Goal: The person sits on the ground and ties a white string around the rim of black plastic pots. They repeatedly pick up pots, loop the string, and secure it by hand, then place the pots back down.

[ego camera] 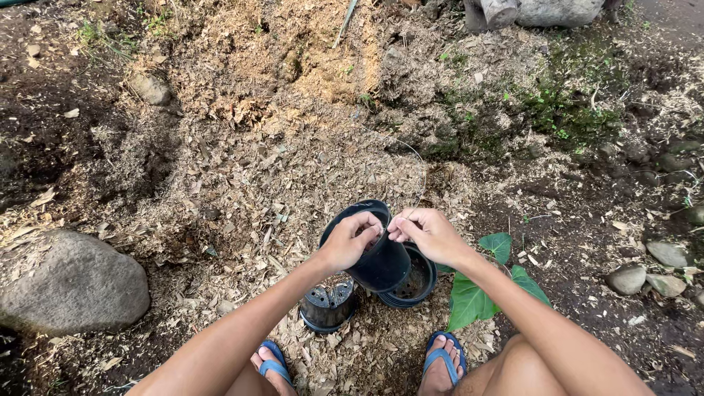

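A: Our left hand (350,240) clasps the black pot (378,257) by its rim, above the wood chips (242,183); right hand (427,233) pinches the edge.

B: We'd best steady it before pulling.

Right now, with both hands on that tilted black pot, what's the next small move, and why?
Probably turn the black pot upright. The left hand grips its rim and the right hand pinches the edge, but it leans mouth-away, off the ground, above two other pots, so nothing would stay inside.
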